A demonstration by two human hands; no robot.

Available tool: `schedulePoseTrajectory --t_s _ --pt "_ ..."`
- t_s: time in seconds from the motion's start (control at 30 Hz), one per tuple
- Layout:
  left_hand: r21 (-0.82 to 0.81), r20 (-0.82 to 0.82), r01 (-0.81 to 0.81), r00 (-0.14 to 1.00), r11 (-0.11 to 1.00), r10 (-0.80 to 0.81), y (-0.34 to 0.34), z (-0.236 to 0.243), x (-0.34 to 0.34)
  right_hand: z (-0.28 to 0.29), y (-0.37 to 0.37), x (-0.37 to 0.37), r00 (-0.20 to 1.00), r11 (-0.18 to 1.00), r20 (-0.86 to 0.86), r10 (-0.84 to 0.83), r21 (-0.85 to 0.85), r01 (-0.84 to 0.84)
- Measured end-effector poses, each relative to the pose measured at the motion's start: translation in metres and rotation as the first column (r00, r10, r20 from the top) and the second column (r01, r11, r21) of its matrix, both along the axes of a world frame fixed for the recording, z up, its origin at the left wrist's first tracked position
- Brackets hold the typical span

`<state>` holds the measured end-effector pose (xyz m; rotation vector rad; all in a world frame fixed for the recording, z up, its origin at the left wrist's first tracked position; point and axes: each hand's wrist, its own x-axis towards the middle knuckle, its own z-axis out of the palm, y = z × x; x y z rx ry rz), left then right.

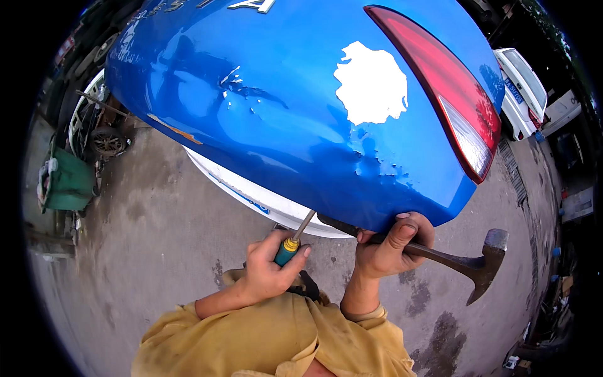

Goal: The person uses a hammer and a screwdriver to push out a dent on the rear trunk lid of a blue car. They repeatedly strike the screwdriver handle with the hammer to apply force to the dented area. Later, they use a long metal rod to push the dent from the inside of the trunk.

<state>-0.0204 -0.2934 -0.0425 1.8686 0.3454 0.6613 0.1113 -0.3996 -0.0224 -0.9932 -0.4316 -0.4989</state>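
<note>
My left hand (272,267) is closed around the green and yellow handle of a screwdriver (287,250). Its metal shaft points up, and the tip is hidden behind the lower edge of a blue car panel (264,151). In my right hand (394,248) is a hammer (468,264), its head out to the right and its dark handle running left beneath the panel. My right thumb and fingers are also at the panel's lower edge. The panel has dents, creases, chipped paint and a large bare white patch. A red and clear tail light (433,81) sits at its right.
Beneath the blue panel shows a curved white car part (282,217) with a blue plate. A green bin (70,181) and a wheel (108,142) stand at the left. Over at the right is a white car (522,88), near a drain grate (514,173) in the stained concrete.
</note>
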Motion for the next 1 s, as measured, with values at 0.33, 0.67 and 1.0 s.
schedulePoseTrajectory --t_s 0.33,0.67,1.0 --pt "0.297 0.280 -0.020 0.958 0.955 -0.067 0.021 -0.033 0.024 0.005 0.005 -0.001 0.996 0.993 0.050 -0.075 -0.086 0.079" --pt "-0.072 -0.020 0.053 0.998 0.996 -0.055 0.005 0.006 0.000 0.009 0.005 0.007 0.999 0.999 0.029 0.033 0.035 -0.034" --pt "0.065 0.006 0.020 1.000 0.998 -0.020 0.007 -0.010 0.002 0.004 0.004 -0.001 1.000 1.000 -0.020 -0.014 0.024 0.015"
